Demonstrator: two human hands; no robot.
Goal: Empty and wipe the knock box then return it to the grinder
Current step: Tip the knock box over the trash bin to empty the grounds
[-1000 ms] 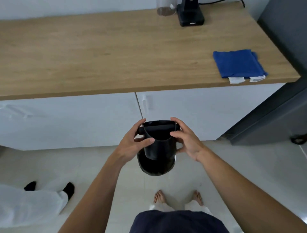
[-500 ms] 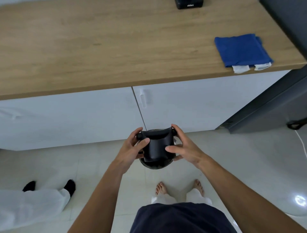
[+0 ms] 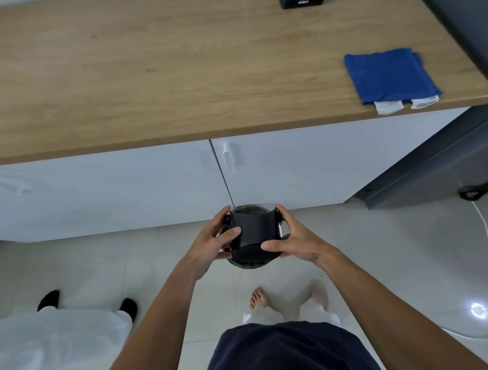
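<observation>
I hold the black knock box (image 3: 253, 232) in front of me, below counter height and over the floor. It is tipped so its round base faces me and its open top points away toward the cabinets. My left hand (image 3: 211, 243) grips its left side and my right hand (image 3: 293, 237) grips its right side, thumbs across the wall. The ends of its knock bar stick out by my fingers. The black base of the grinder (image 3: 301, 3) shows at the counter's far edge. A folded blue cloth (image 3: 388, 74) lies on the counter's right end.
The wooden counter (image 3: 184, 79) sits on white cabinet doors (image 3: 290, 163). A dark grey appliance (image 3: 449, 158) stands to the right, with a cable on the floor beside it. Another person's white-trousered legs and black socks (image 3: 52, 317) are at the lower left. My bare feet are on pale tiles.
The knock box has tipped further over, from opening facing me to base facing me. My head moved closer and lower, so the grinder slid almost out of view.
</observation>
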